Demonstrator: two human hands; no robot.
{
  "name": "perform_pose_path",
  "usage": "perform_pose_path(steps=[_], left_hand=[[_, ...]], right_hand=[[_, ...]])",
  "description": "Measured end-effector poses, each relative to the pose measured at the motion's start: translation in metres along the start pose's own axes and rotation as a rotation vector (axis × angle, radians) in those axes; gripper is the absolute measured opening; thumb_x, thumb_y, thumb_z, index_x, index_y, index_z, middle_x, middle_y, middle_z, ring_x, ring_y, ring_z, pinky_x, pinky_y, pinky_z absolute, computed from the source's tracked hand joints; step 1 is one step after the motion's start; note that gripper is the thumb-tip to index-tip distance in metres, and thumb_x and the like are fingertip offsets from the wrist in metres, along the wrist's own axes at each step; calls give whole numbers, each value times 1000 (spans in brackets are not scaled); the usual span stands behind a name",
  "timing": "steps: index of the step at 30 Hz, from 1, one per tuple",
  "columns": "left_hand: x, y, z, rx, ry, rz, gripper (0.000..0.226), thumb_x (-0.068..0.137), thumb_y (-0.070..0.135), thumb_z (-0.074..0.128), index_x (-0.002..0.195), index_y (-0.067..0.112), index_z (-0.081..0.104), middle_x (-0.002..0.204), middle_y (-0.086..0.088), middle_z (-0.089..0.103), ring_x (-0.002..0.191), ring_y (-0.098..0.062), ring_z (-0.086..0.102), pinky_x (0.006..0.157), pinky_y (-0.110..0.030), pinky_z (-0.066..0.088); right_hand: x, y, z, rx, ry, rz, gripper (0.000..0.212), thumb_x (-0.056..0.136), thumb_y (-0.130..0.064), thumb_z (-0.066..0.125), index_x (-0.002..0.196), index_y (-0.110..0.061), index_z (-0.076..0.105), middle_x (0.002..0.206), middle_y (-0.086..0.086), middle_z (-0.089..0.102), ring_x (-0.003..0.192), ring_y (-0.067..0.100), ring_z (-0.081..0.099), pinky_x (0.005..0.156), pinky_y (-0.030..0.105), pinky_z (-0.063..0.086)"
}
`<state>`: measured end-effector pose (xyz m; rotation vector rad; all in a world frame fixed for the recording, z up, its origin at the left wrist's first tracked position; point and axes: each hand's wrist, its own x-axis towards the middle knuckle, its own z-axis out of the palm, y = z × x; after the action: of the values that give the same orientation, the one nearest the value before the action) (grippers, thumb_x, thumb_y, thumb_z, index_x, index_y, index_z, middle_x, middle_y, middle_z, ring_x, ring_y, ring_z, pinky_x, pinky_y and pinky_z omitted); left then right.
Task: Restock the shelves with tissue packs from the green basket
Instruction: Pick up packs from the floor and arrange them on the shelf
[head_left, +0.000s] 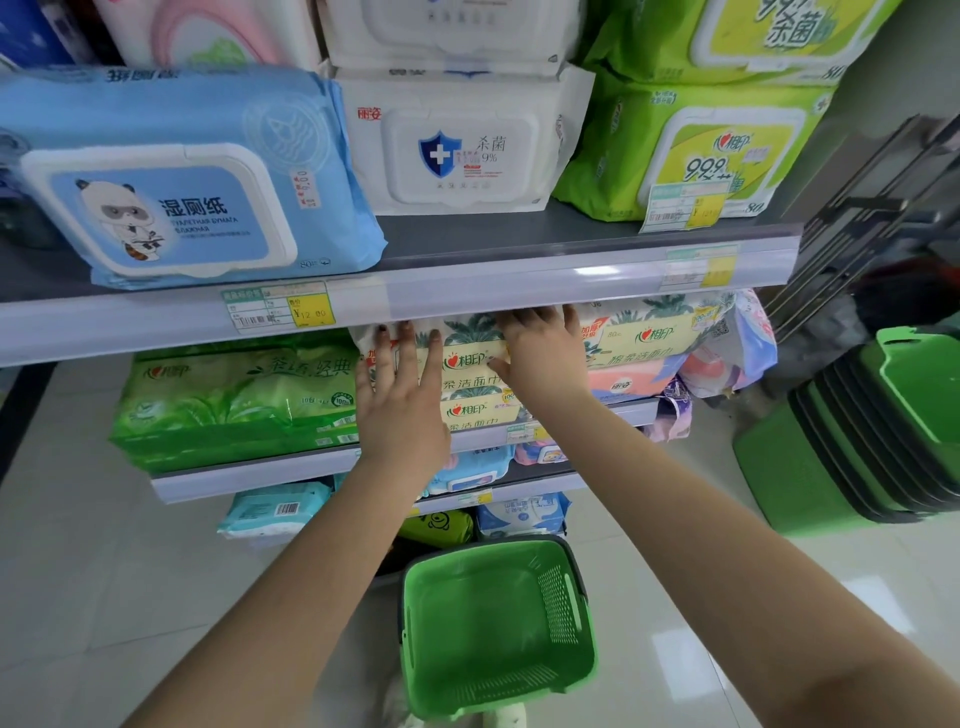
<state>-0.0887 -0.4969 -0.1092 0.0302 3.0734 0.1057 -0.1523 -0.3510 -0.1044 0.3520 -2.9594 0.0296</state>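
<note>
You can read "湿厕纸" on the blue wipes pack (176, 176). The white pack (457, 145) says "杀菌", and the yellow price tag (310, 312) reads "12.00".

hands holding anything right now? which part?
No grasp visible. Left hand and right hand lie flat, fingers spread, against the front face of the cream tissue pack on the shelf. The green basket looks empty.
</note>
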Motion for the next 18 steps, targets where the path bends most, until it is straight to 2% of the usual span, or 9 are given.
perform_pose_path(steps=[4,7,8,11,12,16,18], left_hand=[[-10,3,-1,-33,48,36,91,87,39,54,148,24,-12,155,-11,-19,143,-32,-15,115,-47,-4],[-21,15,4,-104,68,96,91,88,41,54,148,24,-12,155,-11,-19,143,-31,-14,115,-46,-5],[-24,20,6,-124,54,119,91,88,42,54,148,25,-13,155,-10,-19,143,-31,-15,115,-45,-5],[-30,38,14,-133,16,199,88,90,43,50,147,24,-14,156,-9,-17,143,-31,-14,115,-45,-5],[-31,43,17,-118,11,226,87,91,44,49,147,24,-14,156,-9,-17,143,-31,-14,115,-44,-5],[-31,63,23,-137,23,311,89,88,40,55,148,22,-8,157,-11,-9,144,-33,-6,115,-46,-1],[-32,74,25,-140,27,352,90,84,38,62,149,20,3,157,-13,1,144,-36,4,115,-48,6]], right_hand=[[-15,-1,-2,10,-16,3,72,88,-42,56,147,-22,22,148,3,36,143,27,14,116,50,-1],[-35,-1,0,19,-45,1,77,90,-40,54,150,-20,11,156,4,17,146,26,1,115,51,-1],[-41,0,4,20,-37,2,77,88,-39,57,149,-20,14,156,5,18,146,26,5,115,51,3],[-59,7,13,-12,66,41,80,69,-36,78,138,-16,44,145,9,42,137,30,35,108,56,26],[-64,12,16,-14,87,56,79,67,-35,80,136,-16,47,143,8,45,134,30,39,107,56,27],[-82,30,14,-16,71,98,76,74,-30,74,141,-18,40,149,5,38,138,27,32,111,55,18],[-91,40,14,-53,60,133,80,66,-32,80,137,-18,45,143,5,46,134,27,40,107,56,26]])
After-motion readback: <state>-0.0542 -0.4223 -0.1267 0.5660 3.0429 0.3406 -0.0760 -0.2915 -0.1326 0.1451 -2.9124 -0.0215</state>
